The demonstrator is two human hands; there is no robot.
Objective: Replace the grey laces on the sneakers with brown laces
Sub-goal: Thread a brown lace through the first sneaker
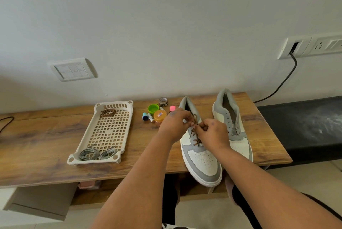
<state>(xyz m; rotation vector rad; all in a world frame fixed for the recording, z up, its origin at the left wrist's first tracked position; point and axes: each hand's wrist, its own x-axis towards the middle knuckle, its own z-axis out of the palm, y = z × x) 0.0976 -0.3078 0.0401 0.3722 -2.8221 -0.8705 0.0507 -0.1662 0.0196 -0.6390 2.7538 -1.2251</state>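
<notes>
Two white-and-grey sneakers sit side by side on a wooden table, heels toward the wall and toes toward the viewer. Both hands meet over the near sneaker, which already carries a brown lace criss-crossed through its eyelets. The left hand has its fingers curled, pinching the lace ends near the top of the tongue; the right hand is curled the same way, pinching the lace just beside it, so the fingertips of both hands almost touch. The other sneaker, to the right, has bare eyelets. Left of the shoes lies a white perforated plastic tray. A second brown lace is coiled at its far end, and two bundles of grey laces rest at its near end. Between tray and shoes sits a small cluster: a green cap, an orange jar, a pink item and a few small tubes.
</notes>
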